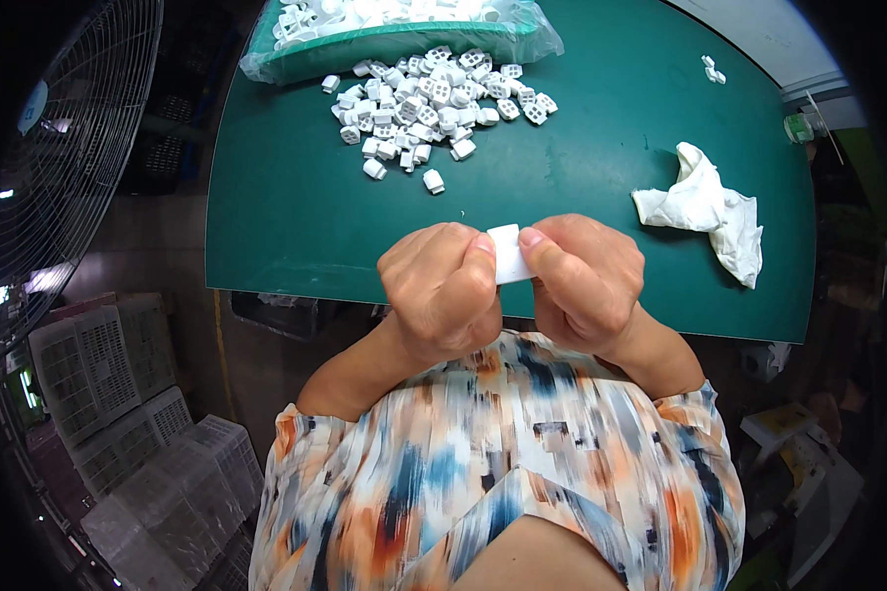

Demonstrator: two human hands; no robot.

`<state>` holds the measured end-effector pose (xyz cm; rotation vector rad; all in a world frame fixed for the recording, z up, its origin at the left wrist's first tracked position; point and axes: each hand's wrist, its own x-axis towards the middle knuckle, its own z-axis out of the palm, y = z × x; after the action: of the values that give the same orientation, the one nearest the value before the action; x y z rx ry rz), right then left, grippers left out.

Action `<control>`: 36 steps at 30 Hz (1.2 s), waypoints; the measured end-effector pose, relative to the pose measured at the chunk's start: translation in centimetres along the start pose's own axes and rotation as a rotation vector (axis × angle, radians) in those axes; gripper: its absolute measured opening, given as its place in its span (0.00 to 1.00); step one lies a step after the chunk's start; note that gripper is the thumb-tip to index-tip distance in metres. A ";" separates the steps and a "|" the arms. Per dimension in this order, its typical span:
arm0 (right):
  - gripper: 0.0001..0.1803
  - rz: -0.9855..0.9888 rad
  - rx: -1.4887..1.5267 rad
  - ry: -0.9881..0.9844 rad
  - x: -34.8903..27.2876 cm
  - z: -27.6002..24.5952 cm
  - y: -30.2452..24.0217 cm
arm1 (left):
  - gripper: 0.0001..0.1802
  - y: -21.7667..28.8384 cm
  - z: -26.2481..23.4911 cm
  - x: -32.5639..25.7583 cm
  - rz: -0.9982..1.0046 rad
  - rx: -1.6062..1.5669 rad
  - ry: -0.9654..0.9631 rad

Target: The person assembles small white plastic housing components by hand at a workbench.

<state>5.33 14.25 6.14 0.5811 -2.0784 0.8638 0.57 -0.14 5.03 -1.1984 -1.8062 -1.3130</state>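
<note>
Between my two hands, over the near edge of the green table, is a small white plastic part (508,256) with a flat, roughly rectangular face. My left hand (442,286) pinches its left side, fingers curled and thumb against it. My right hand (586,281) grips the right side the same way, thumb pressed at the upper edge. The fingertips behind the part are hidden. Beyond my hands lies a loose heap of small white plastic pieces (424,98), several showing square openings. One single piece (434,181) sits at the near side of the heap.
A green tray (404,44) lined with clear plastic holds more white parts at the back. White cloth gloves or rags (705,207) lie at the right. A few small white pieces (714,71) rest far right. Left of the table stand a large fan (79,128) and plastic crates (118,384).
</note>
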 end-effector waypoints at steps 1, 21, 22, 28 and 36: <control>0.12 0.029 -0.011 -0.013 0.0 0.0 0.0 | 0.09 0.0 0.0 -0.1 -0.030 0.021 -0.012; 0.12 0.244 -0.076 -0.115 -1.1 2.4 1.0 | 0.09 -1.6 0.9 -2.5 -0.361 0.062 -0.034; 0.12 0.270 -0.047 -0.085 -0.9 2.6 0.9 | 0.09 -1.7 0.9 -2.5 -0.417 0.026 0.016; 0.12 0.259 -0.015 -0.171 -1.9 1.8 -0.5 | 0.09 -0.7 -0.6 -3.8 -0.415 0.012 -0.097; 0.09 0.382 0.030 -0.297 -2.7 3.9 -2.0 | 0.11 1.1 -1.9 -5.8 -0.544 0.140 0.053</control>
<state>6.22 10.31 2.97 0.3462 -2.5009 1.0770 3.85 -3.62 1.13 -0.6063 -2.2336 -1.4506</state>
